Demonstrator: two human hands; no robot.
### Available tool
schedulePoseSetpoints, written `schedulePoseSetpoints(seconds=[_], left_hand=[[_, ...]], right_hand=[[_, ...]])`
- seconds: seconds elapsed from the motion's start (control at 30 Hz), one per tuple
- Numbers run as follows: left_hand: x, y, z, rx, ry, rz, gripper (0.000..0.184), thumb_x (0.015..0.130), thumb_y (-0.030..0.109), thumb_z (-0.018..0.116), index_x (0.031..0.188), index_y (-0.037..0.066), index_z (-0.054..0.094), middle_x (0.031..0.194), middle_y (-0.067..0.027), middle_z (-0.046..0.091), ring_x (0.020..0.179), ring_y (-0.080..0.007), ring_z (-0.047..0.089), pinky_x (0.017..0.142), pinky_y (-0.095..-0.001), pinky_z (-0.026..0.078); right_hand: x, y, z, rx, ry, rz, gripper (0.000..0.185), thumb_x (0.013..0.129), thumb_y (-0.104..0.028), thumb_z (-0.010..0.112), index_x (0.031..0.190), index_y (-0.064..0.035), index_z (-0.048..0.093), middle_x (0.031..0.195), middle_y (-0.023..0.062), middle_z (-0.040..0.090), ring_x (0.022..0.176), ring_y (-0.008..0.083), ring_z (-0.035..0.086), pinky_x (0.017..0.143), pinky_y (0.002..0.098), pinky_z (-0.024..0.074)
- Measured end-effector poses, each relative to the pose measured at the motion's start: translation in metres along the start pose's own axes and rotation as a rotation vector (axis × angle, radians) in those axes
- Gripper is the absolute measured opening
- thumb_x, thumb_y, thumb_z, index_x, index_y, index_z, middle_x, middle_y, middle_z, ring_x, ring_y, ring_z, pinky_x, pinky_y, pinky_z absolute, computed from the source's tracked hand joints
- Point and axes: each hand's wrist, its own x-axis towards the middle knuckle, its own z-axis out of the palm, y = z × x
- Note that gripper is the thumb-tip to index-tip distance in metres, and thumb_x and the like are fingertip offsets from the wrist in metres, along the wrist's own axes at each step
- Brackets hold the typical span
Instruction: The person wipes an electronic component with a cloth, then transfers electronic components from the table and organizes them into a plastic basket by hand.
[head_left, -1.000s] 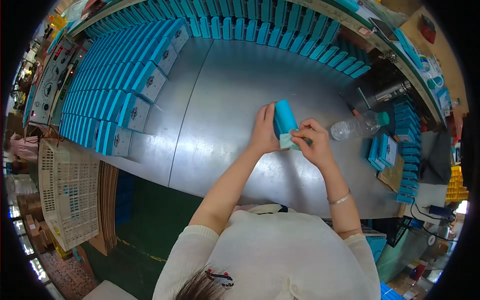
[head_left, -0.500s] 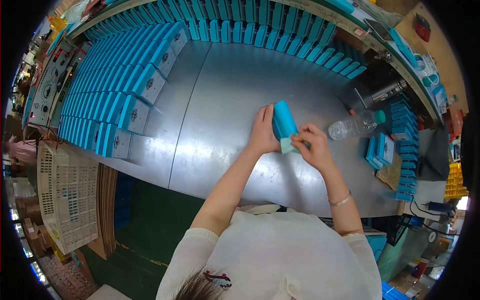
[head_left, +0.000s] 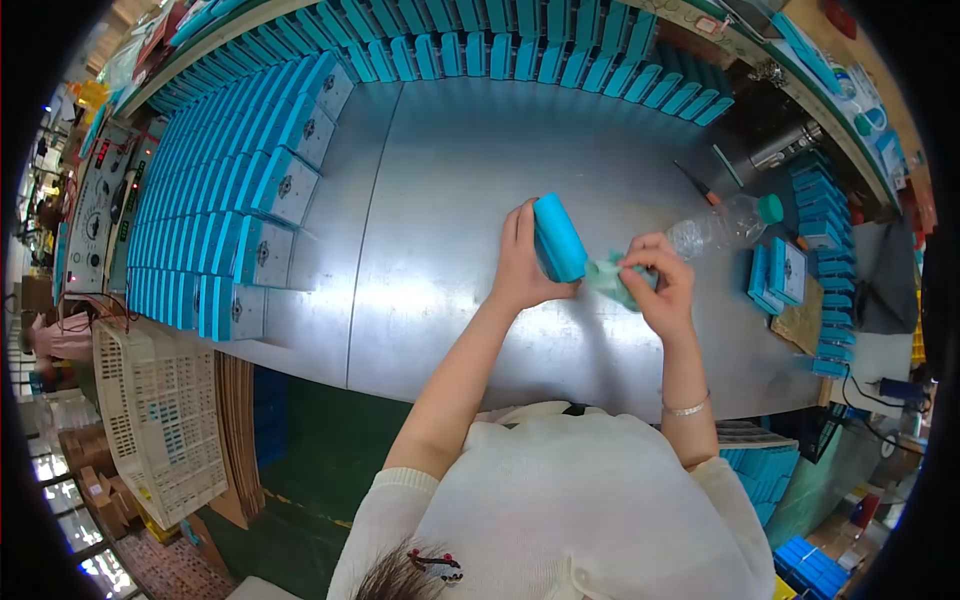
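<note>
Over the middle of the metal workbench, my left hand grips a bright blue rectangular case, tilted, with its lower end towards my right hand. My right hand pinches a thin, crumpled pale green sheet between thumb and fingers. Whether this sheet is cloth or film I cannot make out. Its left edge lies close beside the case's lower end; I cannot tell if they touch. A clear plastic bottle with a green cap lies just beyond my right hand.
Rows of blue cases with pale end plates fill the bench's left side. More blue cases line the back edge. Two blue cases lie at right, near a stacked column. A screwdriver-like tool lies behind the bottle.
My right hand has moved right, drawing the pale green sheet away from the blue case's lower end. More of the sheet shows now. The left hand keeps its hold; the view has shifted slightly.
</note>
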Motion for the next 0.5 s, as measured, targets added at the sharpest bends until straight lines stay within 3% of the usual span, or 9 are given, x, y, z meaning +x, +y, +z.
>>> schedulePoseSetpoints(seconds=[0.1, 0.17, 0.2, 0.4, 0.5], left_hand=[[0.001, 0.005, 0.000, -0.007, 0.014, -0.010, 0.100, 0.045, 0.022, 0.079, 0.128, 0.002, 0.028, 0.121, -0.0175, 0.037, 0.112, -0.0348, 0.038, 0.090, -0.0414, 0.039], [0.001, 0.004, 0.000, -0.013, -0.001, 0.004, 0.099, 0.045, 0.022, 0.079, 0.128, 0.002, 0.028, 0.121, -0.0172, 0.038, 0.112, -0.0344, 0.038, 0.090, -0.0415, 0.039], [0.003, 0.004, 0.000, -0.021, -0.003, 0.019, 0.098, 0.046, 0.021, 0.079, 0.128, 0.002, 0.028, 0.120, -0.0168, 0.038, 0.111, -0.0341, 0.038, 0.089, -0.0415, 0.039], [0.005, 0.007, -0.001, 0.034, -0.064, -0.027, 0.097, 0.048, 0.024, 0.077, 0.128, 0.001, 0.027, 0.115, -0.0182, 0.039, 0.107, -0.0347, 0.039, 0.086, -0.0416, 0.040], [0.005, 0.003, 0.001, 0.053, -0.020, 0.017, 0.097, 0.044, 0.026, 0.078, 0.124, 0.001, 0.029, 0.111, -0.0170, 0.038, 0.104, -0.0334, 0.041, 0.084, -0.0418, 0.040]], right_hand=[[0.023, -0.001, 0.010, -0.020, -0.024, -0.067, 0.008, 0.070, 0.001, 0.065, 0.077, -0.0015, 0.063, 0.082, 0.0059, 0.053, 0.076, 0.0157, 0.053, 0.065, 0.0270, 0.0408], [0.031, 0.012, 0.019, -0.140, -0.210, -0.105, 0.009, 0.070, -0.001, 0.065, 0.078, -0.0017, 0.063, 0.081, 0.0076, 0.054, 0.075, 0.0194, 0.055, 0.066, 0.0292, 0.0431], [0.035, 0.016, 0.026, -0.114, -0.195, -0.096, 0.008, 0.069, -0.001, 0.064, 0.077, -0.0022, 0.063, 0.080, 0.0100, 0.055, 0.073, 0.0238, 0.056, 0.065, 0.0314, 0.0439], [0.102, 0.025, 0.057, -0.230, -0.197, -0.222, 0.005, 0.069, -0.001, 0.063, 0.072, 0.0001, 0.059, 0.077, 0.0125, 0.054, 0.072, 0.0278, 0.056, 0.063, 0.0335, 0.0454], [0.119, 0.034, 0.077, -0.272, -0.226, -0.161, 0.004, 0.069, -0.002, 0.061, 0.072, -0.0003, 0.058, 0.080, 0.0127, 0.053, 0.073, 0.0313, 0.054, 0.064, 0.0378, 0.0443]])
